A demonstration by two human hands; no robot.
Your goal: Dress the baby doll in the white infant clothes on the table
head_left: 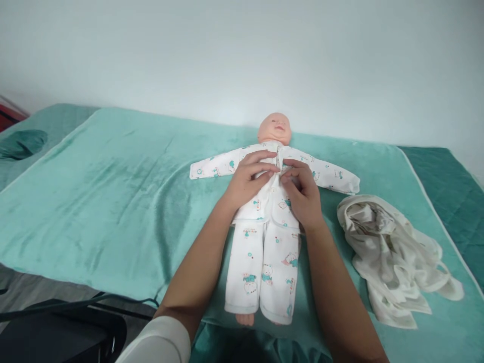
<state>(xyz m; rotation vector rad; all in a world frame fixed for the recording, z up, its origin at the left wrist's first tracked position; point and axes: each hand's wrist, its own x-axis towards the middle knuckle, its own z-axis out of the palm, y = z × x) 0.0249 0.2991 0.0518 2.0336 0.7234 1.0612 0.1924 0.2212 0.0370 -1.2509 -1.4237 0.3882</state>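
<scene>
A baby doll point(274, 128) lies on its back, dressed in a white printed jacket point(249, 209) and matching trousers point(247, 267). Its sleeves spread out to both sides, and its feet show below the trouser cuffs. Over the chest, my left hand point(254, 176) has its fingertips closed on one front edge of the jacket. From the other side, my right hand point(302, 189) pinches the jacket's front opening with curled fingers. The two hands nearly meet at the middle of the chest. My fingers hide what lies between the fingertips.
A crumpled off-white cloth garment point(393, 257) lies to the right of the doll. The bed has a light green cover point(94, 201) over a darker green one point(446, 196). A pale wall point(227, 55) stands behind. At the lower left are a black object point(56, 333) and a cable point(109, 297).
</scene>
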